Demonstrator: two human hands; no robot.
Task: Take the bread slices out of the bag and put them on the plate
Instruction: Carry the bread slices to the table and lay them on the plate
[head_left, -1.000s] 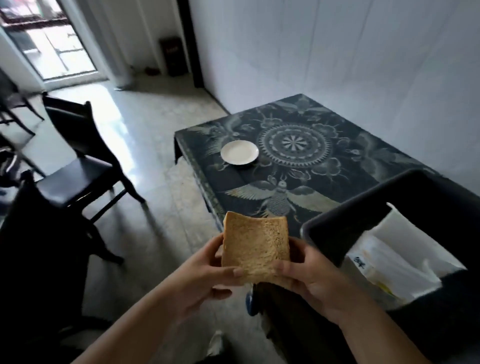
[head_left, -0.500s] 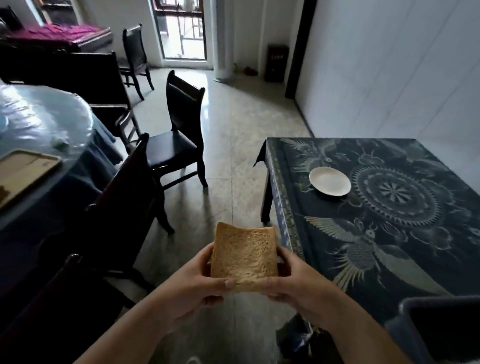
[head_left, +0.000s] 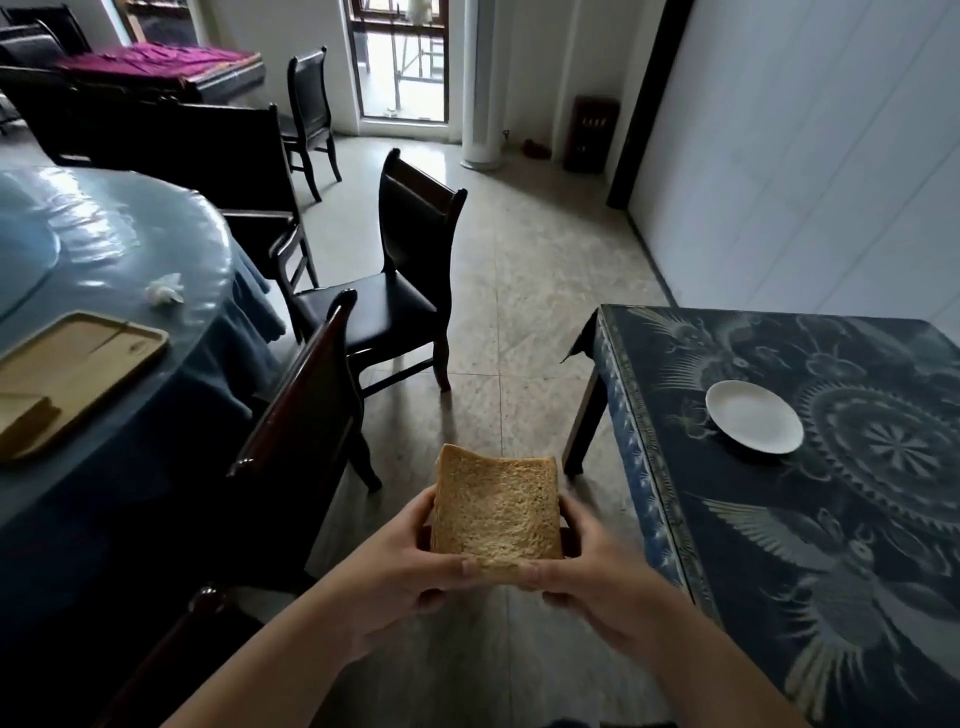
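A brown bread slice (head_left: 497, 512) is held flat in front of me over the floor, with both hands gripping its near edge and sides. My left hand (head_left: 397, 577) holds its left side, thumb on top. My right hand (head_left: 592, 569) holds its right side, thumb on top as well. A small white plate (head_left: 753, 415) lies bare on the dark patterned tablecloth (head_left: 831, 519) to the right, well apart from the bread. The bread bag is out of view.
Dark wooden chairs (head_left: 405, 280) stand to the left and ahead, one chair back (head_left: 306, 410) close to my left arm. A round blue table (head_left: 104, 291) at left carries a wooden tray (head_left: 67, 374) and a crumpled tissue (head_left: 165, 289). Tiled floor lies between the tables.
My view has swung left: the black bin with the bag has left the frame, and the plate and patterned table have shifted right. Both hands keep holding the slice.
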